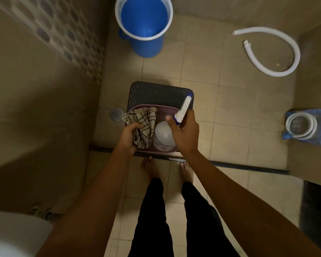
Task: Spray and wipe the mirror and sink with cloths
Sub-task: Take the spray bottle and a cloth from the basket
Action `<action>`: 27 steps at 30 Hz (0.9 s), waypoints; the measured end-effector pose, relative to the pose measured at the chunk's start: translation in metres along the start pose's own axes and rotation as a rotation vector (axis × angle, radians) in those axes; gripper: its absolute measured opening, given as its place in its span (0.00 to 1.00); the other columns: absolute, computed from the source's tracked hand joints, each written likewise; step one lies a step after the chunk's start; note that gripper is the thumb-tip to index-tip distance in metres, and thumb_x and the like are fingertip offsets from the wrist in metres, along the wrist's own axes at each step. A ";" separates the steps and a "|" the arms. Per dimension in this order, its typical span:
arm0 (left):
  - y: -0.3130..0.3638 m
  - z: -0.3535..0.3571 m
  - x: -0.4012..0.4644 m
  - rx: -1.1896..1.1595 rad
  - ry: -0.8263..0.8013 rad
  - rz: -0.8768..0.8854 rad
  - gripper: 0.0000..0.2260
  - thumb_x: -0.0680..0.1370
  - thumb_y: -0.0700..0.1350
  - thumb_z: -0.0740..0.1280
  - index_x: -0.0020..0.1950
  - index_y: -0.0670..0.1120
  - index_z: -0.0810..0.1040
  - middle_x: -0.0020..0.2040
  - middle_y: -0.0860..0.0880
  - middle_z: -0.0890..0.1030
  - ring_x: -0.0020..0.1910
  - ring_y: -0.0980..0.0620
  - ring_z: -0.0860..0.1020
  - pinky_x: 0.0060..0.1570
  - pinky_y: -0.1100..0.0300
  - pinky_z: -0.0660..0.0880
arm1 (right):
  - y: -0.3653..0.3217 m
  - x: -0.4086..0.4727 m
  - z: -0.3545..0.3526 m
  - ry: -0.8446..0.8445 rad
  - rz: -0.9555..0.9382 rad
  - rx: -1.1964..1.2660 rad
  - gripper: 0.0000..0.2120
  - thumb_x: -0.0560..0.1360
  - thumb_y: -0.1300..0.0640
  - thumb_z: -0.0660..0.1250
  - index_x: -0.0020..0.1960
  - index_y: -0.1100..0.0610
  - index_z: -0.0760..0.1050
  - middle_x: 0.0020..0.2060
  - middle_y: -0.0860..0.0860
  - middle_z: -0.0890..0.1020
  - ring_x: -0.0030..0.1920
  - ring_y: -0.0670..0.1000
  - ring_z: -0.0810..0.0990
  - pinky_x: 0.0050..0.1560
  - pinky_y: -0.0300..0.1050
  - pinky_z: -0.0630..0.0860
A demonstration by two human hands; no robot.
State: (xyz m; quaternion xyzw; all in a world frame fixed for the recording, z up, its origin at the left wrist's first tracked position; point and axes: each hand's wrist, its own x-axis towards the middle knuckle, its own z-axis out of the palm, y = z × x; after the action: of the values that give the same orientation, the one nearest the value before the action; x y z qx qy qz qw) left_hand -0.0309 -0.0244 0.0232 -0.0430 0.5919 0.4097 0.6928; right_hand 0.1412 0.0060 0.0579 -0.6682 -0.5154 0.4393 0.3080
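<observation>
Clearly this is the gathering step: the left hand grips a checked cloth in the purple basket on a dark stool, while the right hand curls round the spray bottle head. Neither mirror nor sink is in view — next, I judge, both supplies must be lifted clear and carried there.

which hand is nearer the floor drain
Left. The left hand grips the checked cloth just right of the floor drain; the right hand holds the spray bottle farther right.
</observation>
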 end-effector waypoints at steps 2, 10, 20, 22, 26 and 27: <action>0.001 0.001 -0.005 -0.054 -0.083 0.035 0.10 0.73 0.45 0.70 0.51 0.46 0.87 0.53 0.43 0.86 0.51 0.45 0.85 0.46 0.53 0.82 | -0.003 -0.001 -0.001 0.030 0.020 0.043 0.13 0.77 0.53 0.71 0.55 0.51 0.67 0.42 0.40 0.76 0.41 0.42 0.79 0.44 0.34 0.77; 0.006 0.006 -0.030 -0.022 -0.053 0.046 0.11 0.78 0.47 0.66 0.53 0.46 0.85 0.56 0.43 0.85 0.54 0.44 0.84 0.49 0.50 0.82 | -0.026 -0.013 -0.013 0.058 0.082 0.272 0.11 0.76 0.58 0.72 0.45 0.50 0.69 0.34 0.46 0.74 0.31 0.41 0.76 0.32 0.37 0.76; 0.039 0.024 -0.085 -0.133 -0.021 0.127 0.10 0.80 0.43 0.63 0.58 0.44 0.80 0.53 0.42 0.86 0.49 0.44 0.85 0.39 0.49 0.82 | -0.068 -0.026 -0.052 -0.047 0.012 0.344 0.07 0.79 0.53 0.68 0.53 0.42 0.76 0.33 0.44 0.79 0.30 0.36 0.77 0.33 0.28 0.72; 0.050 0.030 -0.101 -0.174 -0.055 0.175 0.11 0.80 0.42 0.62 0.59 0.43 0.80 0.52 0.42 0.86 0.49 0.44 0.85 0.39 0.49 0.82 | -0.082 -0.028 -0.061 -0.054 -0.014 0.310 0.06 0.78 0.50 0.69 0.46 0.38 0.77 0.33 0.42 0.80 0.33 0.36 0.78 0.36 0.28 0.73; 0.074 0.044 -0.138 -0.219 -0.065 0.259 0.12 0.79 0.43 0.63 0.59 0.42 0.80 0.53 0.42 0.86 0.50 0.43 0.85 0.39 0.49 0.82 | -0.117 -0.026 -0.080 -0.076 -0.139 0.186 0.03 0.79 0.48 0.67 0.47 0.42 0.74 0.48 0.50 0.82 0.51 0.49 0.80 0.54 0.46 0.76; 0.081 0.048 -0.149 -0.221 -0.063 0.285 0.12 0.79 0.43 0.62 0.59 0.42 0.81 0.53 0.42 0.86 0.50 0.43 0.85 0.39 0.49 0.82 | -0.128 -0.025 -0.084 -0.083 -0.161 0.176 0.02 0.79 0.48 0.67 0.48 0.43 0.75 0.49 0.52 0.81 0.51 0.52 0.80 0.56 0.50 0.76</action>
State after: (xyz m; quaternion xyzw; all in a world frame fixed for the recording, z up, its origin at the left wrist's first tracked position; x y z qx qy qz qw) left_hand -0.0379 -0.0215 0.1991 -0.0217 0.5212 0.5676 0.6370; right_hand 0.1615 0.0213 0.2108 -0.5764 -0.5391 0.4838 0.3782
